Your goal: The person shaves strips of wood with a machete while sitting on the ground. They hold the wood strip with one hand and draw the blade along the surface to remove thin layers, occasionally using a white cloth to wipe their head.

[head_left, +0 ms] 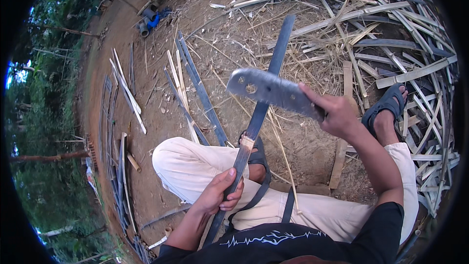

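My left hand [221, 191] is wrapped round the lower part of a long dark bamboo strip [259, 117], which slants up and to the right, away from my body. A pale scraped band crosses the strip at its node, above my fingers. In my right hand [337, 112] is a broad cleaver-like knife [273, 90] with several holes in its blade; its handle is mostly hidden in my grip. The blade lies across the strip from my view, above the pale band. Whether it touches the strip I cannot tell.
Split bamboo pieces [415, 63] are heaped at the right, beside my sandalled right foot [388, 107]. More dark strips [200, 88] lie on the dirt ahead, with shavings around them. Bamboo poles [119, 181] rest at the left. Dark tubes and a blue thing [152, 19] are farther off.
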The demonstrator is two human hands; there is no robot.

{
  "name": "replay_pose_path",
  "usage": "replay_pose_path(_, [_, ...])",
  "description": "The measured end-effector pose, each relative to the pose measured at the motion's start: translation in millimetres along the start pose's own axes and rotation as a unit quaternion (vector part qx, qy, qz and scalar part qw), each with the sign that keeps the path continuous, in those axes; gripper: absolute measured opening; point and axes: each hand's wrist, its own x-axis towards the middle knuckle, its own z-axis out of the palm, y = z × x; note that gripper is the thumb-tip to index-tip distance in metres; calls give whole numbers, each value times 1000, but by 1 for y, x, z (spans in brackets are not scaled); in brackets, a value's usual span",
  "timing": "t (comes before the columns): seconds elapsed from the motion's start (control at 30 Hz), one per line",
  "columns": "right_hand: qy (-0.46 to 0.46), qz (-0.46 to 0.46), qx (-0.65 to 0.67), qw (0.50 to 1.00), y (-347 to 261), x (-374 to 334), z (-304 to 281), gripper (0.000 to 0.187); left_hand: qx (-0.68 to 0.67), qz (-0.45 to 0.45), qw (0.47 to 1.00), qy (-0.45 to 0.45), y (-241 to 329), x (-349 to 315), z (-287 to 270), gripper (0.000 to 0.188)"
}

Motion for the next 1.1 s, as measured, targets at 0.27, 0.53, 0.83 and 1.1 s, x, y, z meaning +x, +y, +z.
replay_pose_path(0.27, [47,40,38,997,26,13,-14,88,10,-4,1000,-12,-10,-28,-18,43])
replay_pose_path(0.53, [72,104,60,990,80,6,-17,81,28,-34,999,9,-22,-42,-28,46])
replay_pose_path(0.83, [94,94,109,985,74,5,-9,78,62,-16,997,49,-26,-48,-33,42])
replay_pose_path(1.1, [81,403,404,818,116,2,29,17,174,186,945,206,22,-95,-49,41])
